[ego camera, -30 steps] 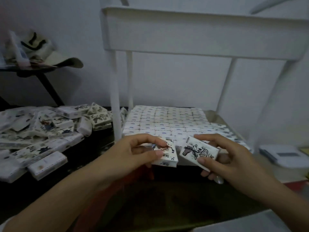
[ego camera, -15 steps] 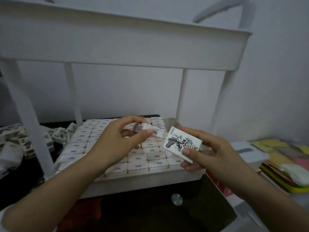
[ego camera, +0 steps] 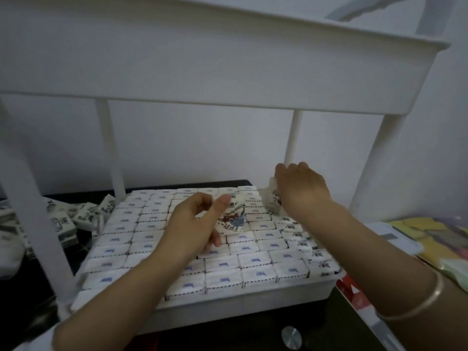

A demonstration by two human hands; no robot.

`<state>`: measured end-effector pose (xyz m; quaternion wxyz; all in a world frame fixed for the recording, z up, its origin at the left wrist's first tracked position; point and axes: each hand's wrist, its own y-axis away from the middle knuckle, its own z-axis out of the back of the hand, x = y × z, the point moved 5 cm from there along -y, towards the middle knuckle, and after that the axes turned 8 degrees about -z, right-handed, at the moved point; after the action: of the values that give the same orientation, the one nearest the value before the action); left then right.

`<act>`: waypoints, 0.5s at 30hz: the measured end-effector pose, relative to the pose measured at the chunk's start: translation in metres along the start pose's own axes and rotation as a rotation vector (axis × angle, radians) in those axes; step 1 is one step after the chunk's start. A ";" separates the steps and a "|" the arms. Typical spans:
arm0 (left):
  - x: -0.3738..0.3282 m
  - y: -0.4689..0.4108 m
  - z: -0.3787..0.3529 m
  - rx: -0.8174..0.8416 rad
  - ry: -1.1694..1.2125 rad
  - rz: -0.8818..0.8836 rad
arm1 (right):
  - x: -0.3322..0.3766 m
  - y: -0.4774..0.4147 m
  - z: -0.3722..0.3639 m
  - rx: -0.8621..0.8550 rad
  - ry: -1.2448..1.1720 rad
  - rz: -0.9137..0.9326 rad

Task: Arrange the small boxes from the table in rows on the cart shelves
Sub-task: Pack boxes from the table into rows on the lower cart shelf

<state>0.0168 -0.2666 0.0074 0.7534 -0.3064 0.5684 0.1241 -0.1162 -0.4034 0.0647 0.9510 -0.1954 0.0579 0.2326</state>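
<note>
The white cart's lower shelf (ego camera: pixel 243 297) is packed with rows of several small white boxes (ego camera: pixel 255 260) lying flat. My left hand (ego camera: pixel 195 224) hovers over the middle of those rows and pinches one small box (ego camera: pixel 231 219) with a bowl picture on its face. My right hand (ego camera: pixel 301 188) reaches to the shelf's far right corner, fingers wrapped over a second small box (ego camera: pixel 274 201) held on edge beside the rear post (ego camera: pixel 291 145). A narrow column of boxes (ego camera: pixel 316 252) runs along the shelf's right side.
The cart's upper shelf (ego camera: pixel 228 67) hangs low over the working space. Loose small boxes (ego camera: pixel 83 214) lie heaped on the dark table (ego camera: pixel 76 249) to the left. Yellow and green packets (ego camera: pixel 435 239) and a white case (ego camera: pixel 390 236) sit to the right.
The view swung from the table pile to the cart shelf. My right hand carried its box from in front of me to the far right corner; my left hand moved its box over the rows.
</note>
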 end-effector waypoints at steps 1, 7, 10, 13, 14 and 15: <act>0.002 0.000 0.001 0.005 0.014 0.015 | 0.000 -0.005 -0.008 0.126 -0.008 -0.025; 0.008 -0.002 0.001 0.036 0.058 0.041 | -0.001 -0.005 -0.041 0.447 -0.119 0.016; 0.009 -0.006 0.000 0.025 0.038 0.058 | -0.002 -0.003 -0.052 0.467 -0.223 0.013; 0.010 -0.014 -0.003 0.002 -0.016 0.078 | -0.002 0.002 -0.063 0.438 -0.308 -0.020; 0.010 -0.018 -0.006 0.005 -0.043 0.078 | -0.001 0.004 -0.065 0.409 -0.329 -0.033; 0.008 -0.022 -0.011 0.010 -0.063 0.074 | 0.000 0.006 -0.067 0.367 -0.348 -0.042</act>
<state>0.0224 -0.2921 0.0050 0.7675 -0.2774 0.5558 0.1585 -0.1203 -0.4255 0.0016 0.9708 0.0223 -0.0697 0.2284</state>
